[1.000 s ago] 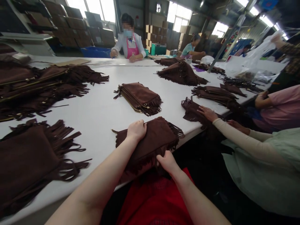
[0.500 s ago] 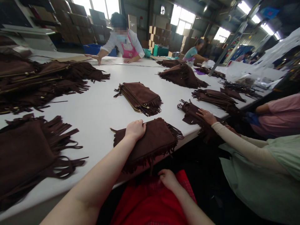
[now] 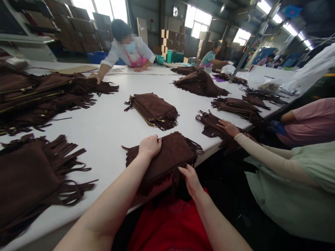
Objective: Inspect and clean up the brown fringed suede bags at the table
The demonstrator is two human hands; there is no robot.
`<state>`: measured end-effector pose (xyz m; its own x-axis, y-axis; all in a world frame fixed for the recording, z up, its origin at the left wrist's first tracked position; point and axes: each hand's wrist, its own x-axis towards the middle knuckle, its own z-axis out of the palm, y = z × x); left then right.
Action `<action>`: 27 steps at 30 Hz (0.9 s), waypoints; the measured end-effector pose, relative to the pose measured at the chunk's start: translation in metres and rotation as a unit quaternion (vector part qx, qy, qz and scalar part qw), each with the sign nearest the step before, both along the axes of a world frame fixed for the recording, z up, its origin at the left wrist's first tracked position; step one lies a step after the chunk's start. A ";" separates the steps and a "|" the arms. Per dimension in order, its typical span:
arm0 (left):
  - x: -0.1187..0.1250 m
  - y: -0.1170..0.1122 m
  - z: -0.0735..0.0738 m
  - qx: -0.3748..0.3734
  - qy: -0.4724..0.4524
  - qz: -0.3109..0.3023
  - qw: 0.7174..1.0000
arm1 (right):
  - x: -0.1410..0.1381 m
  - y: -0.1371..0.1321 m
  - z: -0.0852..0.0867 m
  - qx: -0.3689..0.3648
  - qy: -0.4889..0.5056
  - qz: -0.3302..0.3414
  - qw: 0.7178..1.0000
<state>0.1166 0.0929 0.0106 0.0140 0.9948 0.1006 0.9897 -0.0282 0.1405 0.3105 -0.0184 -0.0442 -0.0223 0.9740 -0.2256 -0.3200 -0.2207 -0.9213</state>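
the bag [image 3: 170,157] lies flat at the near edge of the white surface [image 3: 104,122], with its fringe [image 3: 157,183] hanging over that edge toward the person. the left hand [image 3: 149,146] rests on the bag's far left corner, fingers curled over the top edge and clamped on it. the right hand [image 3: 190,177] lies open on the fringe at the near right, fingers apart and gripping nothing. the work in hand looks like stroking the fringe straight. to do it well, the left hand should probably pin the bag so it cannot slide off the edge, while the right draws the strands down evenly without snagging them. counted: one bag under the hands and one neat stack [image 3: 153,108] in the middle, its number of bags unclear. there are two heaps on the left, one near [image 3: 28,174] and one far [image 3: 39,94], a far heap [image 3: 200,83] and a right stack [image 3: 235,104]. one more bag lies under a co-worker's hand [image 3: 227,127]. four other people are in view, two far and two on the right.
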 end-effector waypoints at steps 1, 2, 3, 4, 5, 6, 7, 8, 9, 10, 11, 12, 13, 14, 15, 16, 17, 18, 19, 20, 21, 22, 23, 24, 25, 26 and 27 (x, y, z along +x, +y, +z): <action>0.000 0.000 0.000 0.000 0.000 0.000 1.000 | 0.000 -0.002 0.004 -0.023 0.014 0.021 0.999; 0.000 0.000 0.000 0.000 0.001 0.000 1.000 | 0.000 -0.005 0.008 -0.043 0.027 0.045 0.998; 0.000 0.000 0.000 0.002 0.001 0.001 1.000 | 0.000 -0.007 0.011 -0.058 0.038 0.068 0.995; 0.000 0.000 0.000 0.003 0.001 0.002 1.000 | -0.002 -0.009 0.013 -0.066 0.046 0.087 0.993; 0.000 0.000 0.000 0.004 0.000 0.003 1.000 | -0.004 -0.009 0.015 -0.067 0.047 0.098 0.992; 0.000 0.000 0.000 0.003 -0.002 0.003 1.000 | -0.006 -0.009 0.016 -0.065 0.041 0.099 0.992; 0.000 0.000 0.001 0.002 -0.003 0.003 1.000 | -0.009 -0.009 0.015 -0.061 0.025 0.092 0.994; 0.000 -0.001 0.001 0.000 -0.004 0.002 1.000 | -0.012 -0.007 0.014 -0.058 0.001 0.079 0.995; 0.000 -0.001 0.001 -0.002 -0.003 0.001 1.000 | -0.015 -0.006 0.011 -0.053 -0.030 0.062 0.996; 0.000 -0.001 0.002 -0.003 -0.002 -0.001 1.000 | -0.016 -0.004 0.008 -0.048 -0.064 0.048 0.996; -0.001 -0.001 0.002 -0.004 0.000 -0.003 1.000 | -0.017 -0.002 0.004 -0.044 -0.095 0.040 0.994; -0.001 -0.001 0.002 -0.005 0.001 -0.004 1.000 | -0.018 -0.001 0.000 -0.044 -0.123 0.038 0.991; -0.001 -0.001 0.001 -0.006 0.002 -0.003 1.000 | -0.017 0.000 -0.004 -0.047 -0.146 0.040 0.987; -0.001 -0.001 0.001 -0.007 0.004 -0.002 1.000 | -0.017 0.001 -0.008 -0.052 -0.165 0.043 0.984; -0.001 0.000 0.001 -0.007 0.005 -0.001 1.000 | -0.015 0.001 -0.013 -0.059 -0.180 0.046 0.981; -0.001 0.000 0.000 -0.006 0.006 -0.001 1.000 | -0.014 0.001 -0.017 -0.065 -0.191 0.048 0.978; -0.001 0.000 0.000 -0.005 0.007 -0.001 1.000 | -0.012 0.001 -0.021 -0.072 -0.201 0.053 0.976; -0.001 0.000 0.000 -0.002 0.006 -0.003 1.000 | -0.010 0.000 -0.025 -0.082 -0.208 0.062 0.973; -0.001 0.000 -0.001 0.000 0.006 -0.004 1.000 | -0.009 0.000 -0.029 -0.096 -0.213 0.076 0.969; 0.000 0.000 -0.001 0.002 0.005 -0.005 1.000 | -0.007 -0.001 -0.033 -0.112 -0.215 0.091 0.966; 0.000 0.000 -0.001 0.003 0.004 -0.005 1.000 | -0.006 -0.003 -0.037 -0.124 -0.215 0.108 0.963; 0.000 0.000 -0.001 0.004 0.003 -0.004 1.000 | -0.004 -0.004 -0.041 -0.129 -0.214 0.124 0.960; -0.001 0.001 -0.002 0.005 0.003 -0.003 1.000 | -0.003 -0.006 -0.046 -0.124 -0.218 0.138 0.958; -0.001 0.001 -0.002 0.005 0.002 -0.002 1.000 | 0.000 -0.008 -0.051 -0.115 -0.230 0.150 0.955; -0.001 0.001 -0.002 0.006 0.001 -0.002 1.000 | 0.002 -0.011 -0.057 -0.108 -0.253 0.164 0.947; -0.001 0.000 -0.002 0.007 0.000 -0.002 1.000 | 0.005 -0.013 -0.064 -0.109 -0.282 0.178 0.936; -0.001 0.000 -0.002 0.007 -0.003 -0.002 1.000 | 0.008 -0.016 -0.072 -0.118 -0.312 0.192 0.923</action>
<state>0.1157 0.0933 0.0089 0.0183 0.9932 0.1151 0.9888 -0.0350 0.1454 0.3188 -0.0348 -0.1158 -0.1491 0.8432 -0.5166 0.4006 -0.4261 -0.8111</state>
